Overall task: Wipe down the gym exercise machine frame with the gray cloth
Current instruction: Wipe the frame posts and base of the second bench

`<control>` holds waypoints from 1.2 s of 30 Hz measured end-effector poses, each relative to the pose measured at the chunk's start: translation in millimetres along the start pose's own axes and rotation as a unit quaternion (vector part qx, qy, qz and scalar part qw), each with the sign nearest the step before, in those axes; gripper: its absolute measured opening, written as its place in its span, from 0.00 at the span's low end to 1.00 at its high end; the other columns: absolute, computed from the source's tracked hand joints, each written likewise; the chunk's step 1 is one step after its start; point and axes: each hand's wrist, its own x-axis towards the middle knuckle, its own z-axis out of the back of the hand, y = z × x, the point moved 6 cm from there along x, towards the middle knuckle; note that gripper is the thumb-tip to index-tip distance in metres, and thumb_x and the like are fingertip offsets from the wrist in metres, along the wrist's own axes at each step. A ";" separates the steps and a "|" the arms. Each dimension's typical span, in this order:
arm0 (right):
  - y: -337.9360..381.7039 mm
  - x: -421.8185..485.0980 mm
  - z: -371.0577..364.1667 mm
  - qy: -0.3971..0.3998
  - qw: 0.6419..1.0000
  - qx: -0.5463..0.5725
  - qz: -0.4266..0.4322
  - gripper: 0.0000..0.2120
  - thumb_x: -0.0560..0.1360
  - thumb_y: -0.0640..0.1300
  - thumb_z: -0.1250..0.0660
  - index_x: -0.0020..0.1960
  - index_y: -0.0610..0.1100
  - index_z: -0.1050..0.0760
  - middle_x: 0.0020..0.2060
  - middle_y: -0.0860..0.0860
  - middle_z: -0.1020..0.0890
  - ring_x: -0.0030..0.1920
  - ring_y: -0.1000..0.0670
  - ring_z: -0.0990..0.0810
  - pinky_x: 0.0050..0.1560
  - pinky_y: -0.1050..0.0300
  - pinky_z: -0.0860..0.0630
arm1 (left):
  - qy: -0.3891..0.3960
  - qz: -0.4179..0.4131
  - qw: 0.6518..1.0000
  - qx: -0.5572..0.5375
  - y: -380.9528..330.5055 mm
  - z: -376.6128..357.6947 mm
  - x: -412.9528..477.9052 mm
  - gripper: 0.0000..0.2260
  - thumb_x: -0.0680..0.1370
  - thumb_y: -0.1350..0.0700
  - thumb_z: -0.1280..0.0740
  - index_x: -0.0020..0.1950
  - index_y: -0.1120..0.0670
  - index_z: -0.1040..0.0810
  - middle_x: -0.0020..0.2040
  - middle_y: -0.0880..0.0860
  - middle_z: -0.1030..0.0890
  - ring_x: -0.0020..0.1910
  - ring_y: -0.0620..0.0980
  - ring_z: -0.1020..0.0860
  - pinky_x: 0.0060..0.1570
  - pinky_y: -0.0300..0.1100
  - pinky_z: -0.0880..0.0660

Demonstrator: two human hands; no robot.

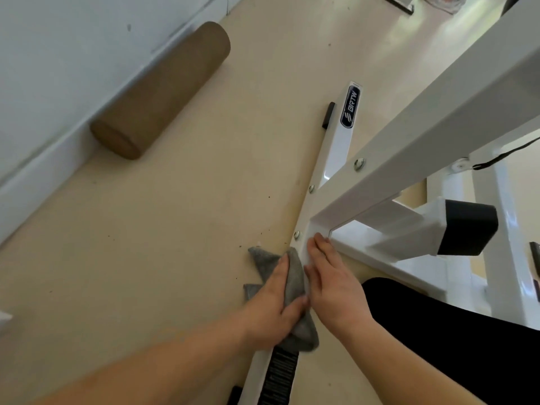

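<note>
Wiping the floor bar: the left hand (273, 299) grips the gray cloth (293, 283) against the white frame (327, 168), the right hand (333, 280) rests flat, fingers straight, beside it; next stroke likely runs toward the bolt (297, 235).

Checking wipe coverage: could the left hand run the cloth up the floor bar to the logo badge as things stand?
Probably yes. The left hand grips the gray cloth on the floor bar, whose left strip looks free up to the logo badge; the slanted beam joins from the other side.
</note>
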 end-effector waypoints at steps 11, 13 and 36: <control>1.0 6.4 28.2 0.035 0.999 -0.009 -0.019 0.23 0.84 0.59 0.48 0.78 0.62 0.36 0.78 0.69 0.41 0.78 0.65 0.45 0.75 0.64 0.50 | -0.083 0.042 0.990 -0.110 12.4 -10.1 -6.1 0.42 0.69 0.17 0.56 0.80 0.30 0.59 0.80 0.33 0.48 0.77 0.35 0.47 0.77 0.37 0.47; 1.0 4.4 25.0 0.046 0.999 0.001 -0.022 0.24 0.84 0.62 0.49 0.78 0.64 0.37 0.78 0.70 0.43 0.77 0.67 0.46 0.74 0.64 0.47 | -0.079 0.035 0.993 -0.085 8.4 -7.4 5.5 0.41 0.73 0.20 0.56 0.82 0.35 0.59 0.82 0.37 0.50 0.79 0.36 0.50 0.78 0.38 0.50; 9.1 8.8 19.6 0.141 0.986 0.062 -0.064 0.29 0.84 0.65 0.51 0.82 0.58 0.44 0.82 0.63 0.51 0.81 0.60 0.51 0.80 0.55 0.52 | -0.019 0.032 0.983 -0.182 -25.6 11.2 9.1 0.30 0.86 0.45 0.42 0.84 0.43 0.54 0.82 0.45 0.42 0.80 0.45 0.42 0.79 0.42 0.43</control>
